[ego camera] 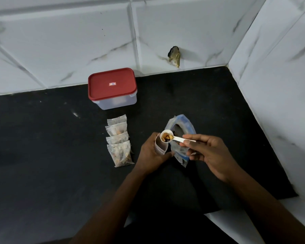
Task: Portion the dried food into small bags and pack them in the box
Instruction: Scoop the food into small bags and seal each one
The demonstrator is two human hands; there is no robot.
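Now the right hand (pixel 208 154) pinches a full scoop (pixel 167 137) over the small bag (pixel 162 147), apparently open, gripped by the left hand (pixel 151 155).

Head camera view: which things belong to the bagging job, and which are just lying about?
In the job: white plastic spoon of dried food; small clear bag; large blue-sealed clear bag; row of filled small bags; red-lidded clear plastic box.
Lying about: dark scrap on the tiled wall.
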